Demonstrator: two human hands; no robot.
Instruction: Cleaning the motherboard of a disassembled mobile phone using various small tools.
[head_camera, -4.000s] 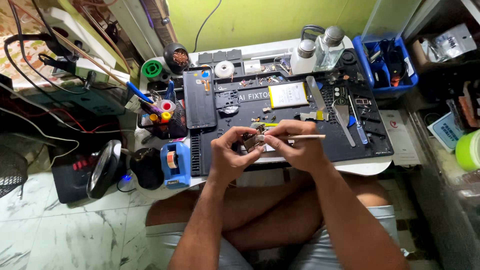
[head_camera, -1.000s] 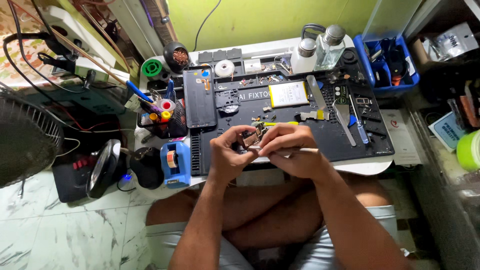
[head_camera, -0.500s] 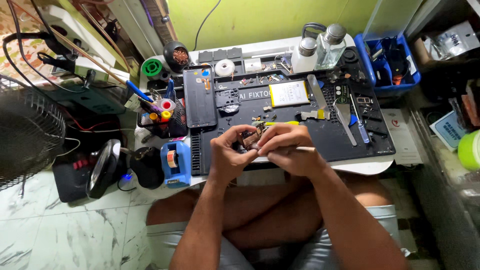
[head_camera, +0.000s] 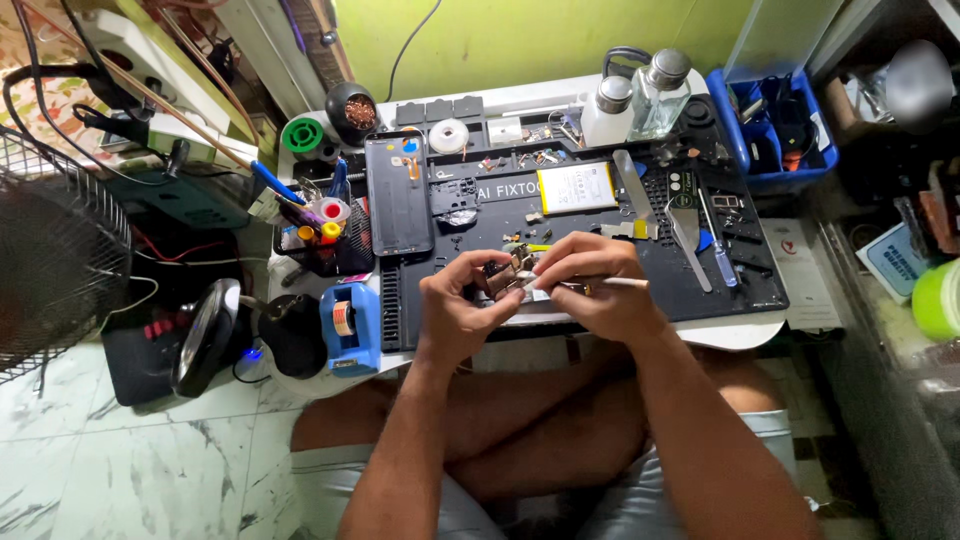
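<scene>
Left hand (head_camera: 462, 310) pinches small part (head_camera: 503, 276); right hand (head_camera: 598, 288) grips tool (head_camera: 612, 283).

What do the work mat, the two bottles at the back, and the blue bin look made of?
Work mat: likely silicone or rubber, matte black, with moulded compartments. Two bottles: probably clear glass or clear plastic, with dull grey, metal-looking caps; can't tell which. Blue bin: plastic by the look, glossy uniform blue with moulded walls.
</scene>
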